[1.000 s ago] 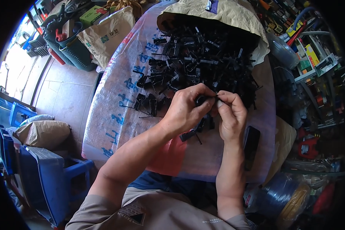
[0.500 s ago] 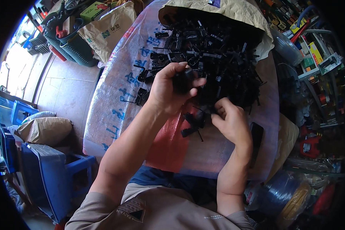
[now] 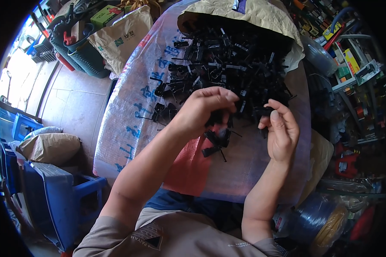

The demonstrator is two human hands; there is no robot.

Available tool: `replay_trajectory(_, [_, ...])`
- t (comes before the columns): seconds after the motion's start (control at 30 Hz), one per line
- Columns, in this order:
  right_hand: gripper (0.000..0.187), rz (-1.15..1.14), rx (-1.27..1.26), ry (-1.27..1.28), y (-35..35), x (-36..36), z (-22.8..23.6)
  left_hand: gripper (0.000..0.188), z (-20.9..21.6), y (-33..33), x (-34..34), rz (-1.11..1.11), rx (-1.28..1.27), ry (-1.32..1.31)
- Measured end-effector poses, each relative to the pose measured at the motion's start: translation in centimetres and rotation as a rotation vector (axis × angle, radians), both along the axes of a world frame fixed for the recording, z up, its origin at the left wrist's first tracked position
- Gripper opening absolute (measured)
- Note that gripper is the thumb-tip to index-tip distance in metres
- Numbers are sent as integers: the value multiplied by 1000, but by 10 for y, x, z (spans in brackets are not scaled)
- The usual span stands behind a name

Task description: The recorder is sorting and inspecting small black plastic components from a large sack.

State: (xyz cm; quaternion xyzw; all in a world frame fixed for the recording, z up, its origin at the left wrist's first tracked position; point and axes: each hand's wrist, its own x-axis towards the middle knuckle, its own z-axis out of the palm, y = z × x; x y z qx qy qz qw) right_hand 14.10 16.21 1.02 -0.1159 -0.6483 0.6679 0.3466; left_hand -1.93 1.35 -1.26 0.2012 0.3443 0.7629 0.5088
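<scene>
Both my hands are up over the near edge of the pile of black parts [image 3: 218, 55]. Right hand [image 3: 283, 128]: thumb and index look pinched on a small black part [image 3: 263, 112], which sits dark against the pile behind it. Left hand [image 3: 208, 107]: fingers bent over, back of hand up, something dark under the palm. Can't tell if it's gripped there or just lying below; my own fingers block it. Hands are apart, left one nearer the middle of the pile.

Loose cluster [image 3: 216, 143] of the same parts lies just below the left hand, nearer to me, thin stems poking out. It's partly over the red patch [image 3: 186, 171] of the woven sheet [image 3: 116, 137], which has blue writing down its left side. Main pile spreads out of the mouth of a big paper bag [image 3: 253, 19] at the far end. Blue stool [image 3: 88, 188] off to my left.
</scene>
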Motion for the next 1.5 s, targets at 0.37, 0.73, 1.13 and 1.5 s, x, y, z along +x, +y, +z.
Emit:
replay_trajectory(0.37, [17, 26, 215, -14, -6, -13, -12, 41, 12, 1, 26, 205, -204, 890])
replay_trajectory(0.73, [18, 147, 86, -19, -19, -18, -15, 9, -1, 4, 27, 402, -11, 1028])
replay_trajectory(1.13, [13, 176, 92, 36, -17, -19, -22, 5, -4, 6, 28, 495, 50, 1243])
replay_trajectory(1.5, [12, 216, 103, -201, -6, -5, -9, 19, 12, -2, 21, 9, -175, 441])
